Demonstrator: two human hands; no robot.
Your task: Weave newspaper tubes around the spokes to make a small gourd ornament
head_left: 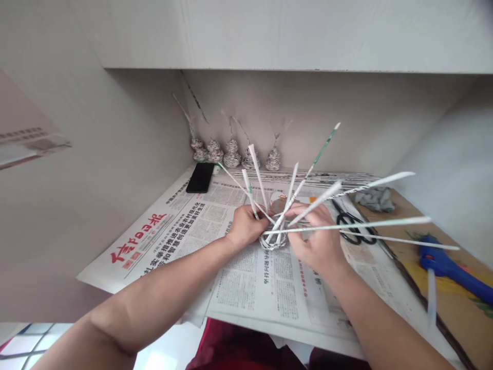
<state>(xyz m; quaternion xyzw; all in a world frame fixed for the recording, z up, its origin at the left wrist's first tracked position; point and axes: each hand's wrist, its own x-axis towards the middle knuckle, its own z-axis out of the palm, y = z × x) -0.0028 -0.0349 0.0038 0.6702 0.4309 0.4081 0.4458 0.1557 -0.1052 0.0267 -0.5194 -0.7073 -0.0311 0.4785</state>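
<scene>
While both forearms reach in from the bottom of the head view, the two hands meet over a small woven paper basket (272, 240) that sits on spread newspaper (181, 231) near the middle of the table (404, 203). From its coiled base, rolled paper tubes (308, 174) fan upward and out to the right like spokes, seemingly left long and free so each can be bent in turn. On one side, the left hand (246, 225) is closed around the basket's left edge, fingers curled and pinching a tube at its foot, which looks like a steadying hold. On the other, the right hand (318, 239) lies palm down, knuckles toward the camera, fingers closed on the tubes near the rim where a long one runs off sideways; its exact pinch is hidden behind the fingers. Both wrists are low and nearly touch the paper. Black scissors (354, 226) lie just beside the right hand, within easy reach. Farther right are a blue glue gun (447, 264) and a crumpled grey cloth (375, 198). Against the back wall stands a row of finished woven paper pieces (231, 153), with a black phone (201, 177) lying flat in front of them
</scene>
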